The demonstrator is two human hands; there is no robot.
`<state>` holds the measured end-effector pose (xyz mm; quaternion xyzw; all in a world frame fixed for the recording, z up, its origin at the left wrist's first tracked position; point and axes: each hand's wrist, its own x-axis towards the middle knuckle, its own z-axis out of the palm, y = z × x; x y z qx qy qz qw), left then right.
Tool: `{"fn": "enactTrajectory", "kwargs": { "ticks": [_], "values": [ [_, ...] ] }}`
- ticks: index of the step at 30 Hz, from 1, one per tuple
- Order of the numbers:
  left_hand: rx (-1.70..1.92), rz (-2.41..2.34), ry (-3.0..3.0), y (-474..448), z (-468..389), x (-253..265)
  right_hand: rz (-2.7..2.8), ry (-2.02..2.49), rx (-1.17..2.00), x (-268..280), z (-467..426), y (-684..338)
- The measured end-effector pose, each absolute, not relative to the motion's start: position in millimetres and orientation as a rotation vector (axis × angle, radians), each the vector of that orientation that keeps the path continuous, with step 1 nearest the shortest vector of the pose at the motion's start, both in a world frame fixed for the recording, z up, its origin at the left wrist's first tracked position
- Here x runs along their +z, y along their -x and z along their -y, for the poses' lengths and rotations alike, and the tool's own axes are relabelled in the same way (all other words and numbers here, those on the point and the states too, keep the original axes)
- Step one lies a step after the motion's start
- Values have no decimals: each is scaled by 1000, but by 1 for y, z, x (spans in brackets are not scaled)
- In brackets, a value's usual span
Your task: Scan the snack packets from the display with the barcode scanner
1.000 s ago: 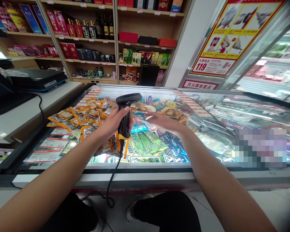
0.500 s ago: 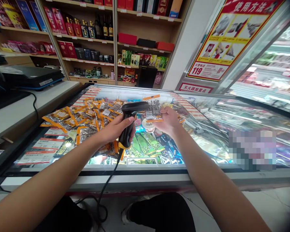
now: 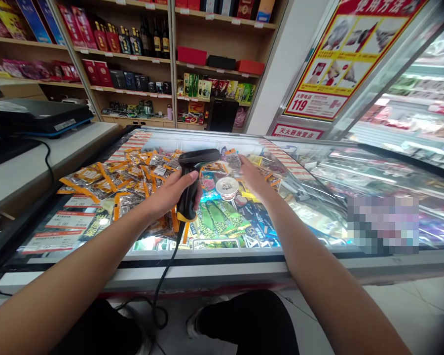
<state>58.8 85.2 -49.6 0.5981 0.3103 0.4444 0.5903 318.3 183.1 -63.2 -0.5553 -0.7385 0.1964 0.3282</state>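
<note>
Glass-topped freezer [image 3: 240,268] is filling the middle of the view; wooden shelving [image 3: 196,34] is standing behind, eleven o'clock. Both forearms are crossing the freezer's near edge, left from eight, right from four, hiding goods behind. White counter [image 3: 17,170] is lying far out at nine, red-and-yellow poster [image 3: 346,74] hanging at two. A heap of orange-edged packets [image 3: 129,172] is spreading at nine, partly masked by the left arm; green packs [image 3: 222,217] are showing at six, a white tub [image 3: 227,187] near centre. Left hand [image 3: 179,190] is wrapping tightly round a black scanner [image 3: 188,195], just left of centre. Right hand [image 3: 250,172], half curled, is pinching the right edge of a clear packet [image 3: 232,160]. Scanner head is pointing to three, towards that packet, near but apart; handle's long axis is running from half past six to half past twelve.
</note>
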Motion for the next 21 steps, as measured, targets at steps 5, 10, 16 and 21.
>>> {"fn": "enactTrajectory", "kwargs": {
  "ticks": [5,10,16,21],
  "values": [
    [1211,-765,-1293,-54,-93,-44,1946,2125,-132,-74,-181,-329],
    [1316,-784,-1210,-52,-94,-33,2066,1991,-282,-76,-179,-315],
    [1316,-804,-1183,-49,-96,-30,2444,1592,-47,-76,-214,-280],
    [1323,-804,-1168,-49,-97,-30,2488,1646,150,-70,-224,-267]
  ]
}}
